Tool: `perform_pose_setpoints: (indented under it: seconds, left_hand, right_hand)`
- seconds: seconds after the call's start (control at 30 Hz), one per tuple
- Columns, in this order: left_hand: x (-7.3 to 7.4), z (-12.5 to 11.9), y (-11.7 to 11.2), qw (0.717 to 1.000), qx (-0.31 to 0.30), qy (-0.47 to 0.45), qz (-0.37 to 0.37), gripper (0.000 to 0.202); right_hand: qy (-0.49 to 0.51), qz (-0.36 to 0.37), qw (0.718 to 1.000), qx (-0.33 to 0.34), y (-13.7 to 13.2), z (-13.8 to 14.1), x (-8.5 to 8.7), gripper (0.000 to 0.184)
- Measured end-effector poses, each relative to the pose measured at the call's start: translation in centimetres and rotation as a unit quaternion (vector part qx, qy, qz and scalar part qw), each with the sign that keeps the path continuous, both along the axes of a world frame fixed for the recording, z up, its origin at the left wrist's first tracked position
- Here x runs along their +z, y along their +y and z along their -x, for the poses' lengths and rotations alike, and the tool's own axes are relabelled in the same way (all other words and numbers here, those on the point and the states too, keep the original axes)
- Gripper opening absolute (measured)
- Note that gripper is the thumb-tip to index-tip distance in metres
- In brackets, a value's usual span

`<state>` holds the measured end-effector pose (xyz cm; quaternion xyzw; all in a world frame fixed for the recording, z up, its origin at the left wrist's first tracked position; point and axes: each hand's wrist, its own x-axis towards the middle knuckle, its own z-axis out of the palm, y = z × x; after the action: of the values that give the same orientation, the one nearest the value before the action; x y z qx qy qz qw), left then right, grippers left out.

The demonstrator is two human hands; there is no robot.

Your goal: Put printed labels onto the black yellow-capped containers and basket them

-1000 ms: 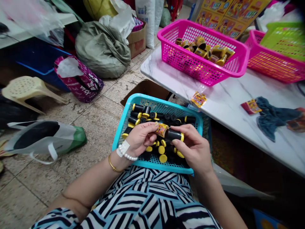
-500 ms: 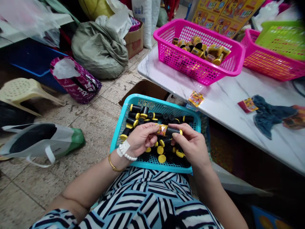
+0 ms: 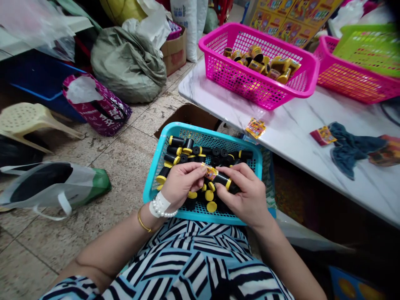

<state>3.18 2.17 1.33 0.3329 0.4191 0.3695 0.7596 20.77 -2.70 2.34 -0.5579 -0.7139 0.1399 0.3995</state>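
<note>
Black plastic, ringed with yellow at one end, makes up the small cylinder (image 3: 222, 178) that lies between the two hands, just above the middle of a turquoise basket (image 3: 149, 179). The right grip (image 3: 246, 193) is closed around the cylinder near its yellow end, thumb on the near side and fingers on the far side, so that the black body points out of the hand towards the left. The left grip (image 3: 184, 181) pinches a printed orange-and-yellow wrapper (image 3: 209, 171) between thumb and fingertips, and this wrapper meets the cylinder's other end in one slanting line; whether it sits around that end or only touches it is hard to make out at this size. Both grips are therefore occupied, near each other but apart, with cylinder and wrapper bridging the gap. Below them, the basket rests against the striped clothing (image 3: 193, 258) and holds many loose black cylinders with yellow caps, lying at all angles. To the right stands a marbled tabletop (image 3: 290, 137), bearing a pink basket (image 3: 237, 85) with yellow-wrapped cylinders (image 3: 256, 66) heaped in it, a flat printed packet (image 3: 256, 127) near the edge, and a crumpled dark blue cloth (image 3: 346, 146) farther along.
</note>
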Motion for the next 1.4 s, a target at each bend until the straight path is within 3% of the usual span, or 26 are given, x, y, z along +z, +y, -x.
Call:
perform_pose_setpoints:
  seconds: [0.17, 0.3, 0.37, 0.43, 0.5, 0.57, 0.63, 0.73, 0.83, 0.97, 1.07, 1.17, 1.27, 1.4]
  left_hand:
    - [0.3, 0.8, -0.6, 1.0, -0.028, 0.006, -0.009, 0.029]
    - [0.5, 1.6, -0.8, 0.996, 0.038, 0.047, -0.062, 0.029]
    - [0.7, 2.0, -0.7, 0.99, 0.058, 0.067, -0.112, 0.039]
    - [1.1, 2.4, -0.4, 0.99, -0.001, 0.072, -0.123, 0.048]
    - [1.5, 2.6, -0.1, 0.987, -0.099, 0.075, -0.104, 0.041]
    - [1.7, 2.5, 0.1, 0.98, -0.154, 0.088, -0.091, 0.03]
    - [1.8, 1.9, 0.3, 0.977, -0.151, 0.109, -0.108, 0.025]
    - [1.7, 0.7, 0.6, 0.968, -0.145, 0.129, -0.157, 0.023]
    - [1.3, -0.2, 1.0, 0.962, -0.158, 0.126, -0.182, 0.025]
    - [0.5, 0.3, 1.2, 0.972, -0.174, 0.112, -0.114, 0.043]
    - [0.0, 1.2, 1.3, 0.977, -0.191, 0.082, -0.039, 0.037]
    - [-0.3, 1.5, 1.0, 0.981, -0.18, 0.073, -0.017, 0.032]
    - [0.0, 0.8, 0.3, 0.98, -0.154, 0.09, -0.083, 0.03]
    - [0.4, -0.3, -0.5, 0.966, -0.115, 0.095, -0.209, 0.025]
  right_hand:
    - [0.046, -0.013, 0.998, -0.04, -0.1, 0.4, -0.6, 0.027]
    - [0.056, -0.017, 0.998, -0.024, -0.3, 0.1, -0.7, 0.026]
    - [0.056, -0.015, 0.998, 0.007, -0.5, -0.1, -0.7, 0.027]
    - [0.053, -0.005, 0.998, 0.045, -0.6, -0.2, -0.8, 0.029]
    - [0.059, 0.013, 0.995, 0.074, -0.8, -0.1, -1.0, 0.038]
    - [0.088, 0.035, 0.993, 0.075, -0.9, 0.1, -1.3, 0.049]
    - [0.118, 0.039, 0.99, 0.059, -0.9, 0.4, -1.6, 0.05]
    - [0.11, -0.014, 0.993, 0.026, -0.8, 0.7, -2.1, 0.031]
    - [0.089, -0.059, 0.994, -0.012, -0.6, 0.8, -2.5, 0.027]
    - [0.067, -0.075, 0.995, 0.007, -0.5, 0.4, -2.8, 0.037]
    - [0.071, -0.053, 0.995, 0.047, -0.6, 0.1, -3.1, 0.052]
    - [0.13, -0.013, 0.99, 0.052, -1.0, 0.1, -3.3, 0.045]
    - [0.218, 0.031, 0.975, 0.012, -1.5, 0.1, -3.4, 0.027]
    - [0.316, 0.09, 0.944, -0.01, -2.0, -0.1, -3.3, 0.021]
